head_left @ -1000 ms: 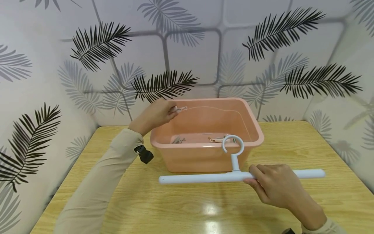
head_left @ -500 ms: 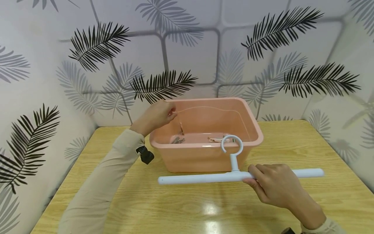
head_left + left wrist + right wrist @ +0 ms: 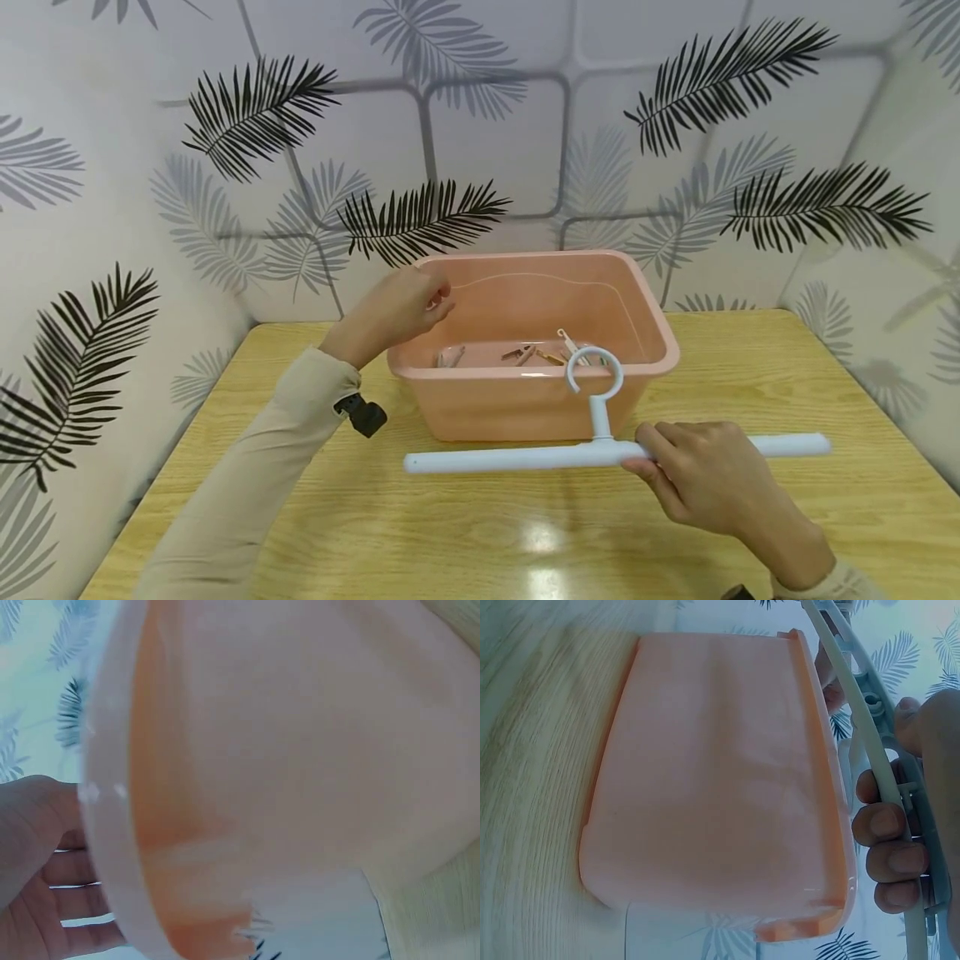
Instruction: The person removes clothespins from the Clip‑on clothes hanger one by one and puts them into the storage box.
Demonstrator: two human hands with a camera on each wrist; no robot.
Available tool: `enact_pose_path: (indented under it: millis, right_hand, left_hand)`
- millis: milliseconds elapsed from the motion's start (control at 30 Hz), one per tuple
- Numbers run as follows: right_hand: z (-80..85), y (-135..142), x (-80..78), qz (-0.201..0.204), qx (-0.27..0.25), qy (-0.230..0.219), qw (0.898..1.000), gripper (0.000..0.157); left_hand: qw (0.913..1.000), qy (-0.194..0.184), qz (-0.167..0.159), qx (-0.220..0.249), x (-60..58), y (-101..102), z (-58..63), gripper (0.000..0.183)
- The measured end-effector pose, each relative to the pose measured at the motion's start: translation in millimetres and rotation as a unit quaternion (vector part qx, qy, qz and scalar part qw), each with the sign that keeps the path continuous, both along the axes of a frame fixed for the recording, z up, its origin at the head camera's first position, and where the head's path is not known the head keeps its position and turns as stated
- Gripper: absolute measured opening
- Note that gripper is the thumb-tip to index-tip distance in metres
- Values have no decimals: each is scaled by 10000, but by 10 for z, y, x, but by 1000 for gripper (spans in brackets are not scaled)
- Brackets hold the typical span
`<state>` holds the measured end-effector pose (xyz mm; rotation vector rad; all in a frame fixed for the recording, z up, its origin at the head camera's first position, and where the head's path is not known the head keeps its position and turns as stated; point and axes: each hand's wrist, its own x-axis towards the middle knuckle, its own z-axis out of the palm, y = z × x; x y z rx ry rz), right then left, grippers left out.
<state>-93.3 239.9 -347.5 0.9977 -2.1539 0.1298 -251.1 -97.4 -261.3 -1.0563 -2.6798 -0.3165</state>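
At the left rim of a pink plastic basin, my left hand hovers with loosely bent fingers and nothing visible in them. The left wrist view shows that hand beside the basin's rim, with gaps between its fingers. My right hand grips a pale blue-white hanger on its bar, right of the hook. The hanger is held level in front of the basin, its round hook upward. Clips line its underside in the right wrist view, where the curled fingers wrap around the bar.
On the basin's floor lie several small clothespins, among them a pale one with a looped end and a greyish one. The basin stands on a wooden table before a leaf-patterned backdrop.
A pale clip pinched in my left hand has been let go and has dropped into the basin. Clothespins there lie differently. My right hand and the hanger have barely moved.
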Motion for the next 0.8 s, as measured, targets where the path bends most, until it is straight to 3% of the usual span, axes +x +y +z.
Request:
enact_pose_path:
  millis: [267,433,600,800]
  right_hand:
    - [-8,-88,31,191,-53,-62,9998,47]
    - [-41,-138,58,247,-55,-129,9996,47]
    - [-57,-198,95,313,-36,-153,9994,47]
    - [-90,-280,165,473,-42,-338,9983,46]
  left_hand:
    - [9965,337,-706,297,546,-62,-107,12]
    - [9854,706,-1352,756,904,-65,-191,12]
    - [9789,333,-1780,942,1254,-47,-295,19]
    - [9788,-197,-2006,366,1575,-11,-503,26]
